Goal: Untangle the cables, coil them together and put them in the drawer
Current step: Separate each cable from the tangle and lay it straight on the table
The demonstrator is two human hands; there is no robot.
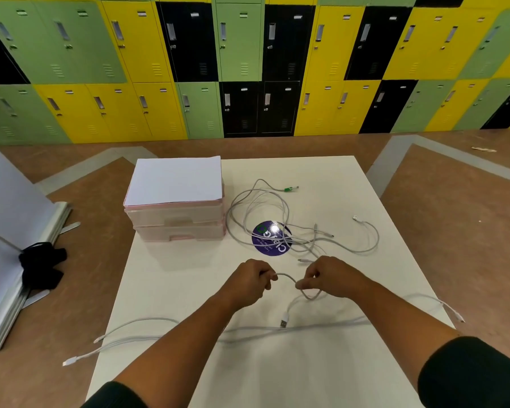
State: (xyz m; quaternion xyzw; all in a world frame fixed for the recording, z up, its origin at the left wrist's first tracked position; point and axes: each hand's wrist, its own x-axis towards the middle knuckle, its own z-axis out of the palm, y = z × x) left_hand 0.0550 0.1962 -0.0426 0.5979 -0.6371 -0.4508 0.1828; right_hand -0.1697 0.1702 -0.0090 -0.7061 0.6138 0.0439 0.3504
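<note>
- Holding one white USB cable between both hands, forward and right of the drawer unit, on the person's side.
- Left hand: fingers curled round one stretch of it. Right hand: thumb and forefinger pinch it, with a loop drooping below and the USB-A plug dangling free.
- Remaining tangle sits just right of the drawer unit, looks knotted (a green-tipped lead pokes out the far side).
- Laid-out cables run straight across the table, along the edge farthest from the drawer unit.
- Step, as I read it: clearing this lead before coiling. Can't tell if its other end runs into the tangle.
- To do it well: feed slack through the right pinch, no yanking. Keep the plug outside the loop so it can't knot.
- Both drawers look closed, so one needs opening before stowing.
</note>
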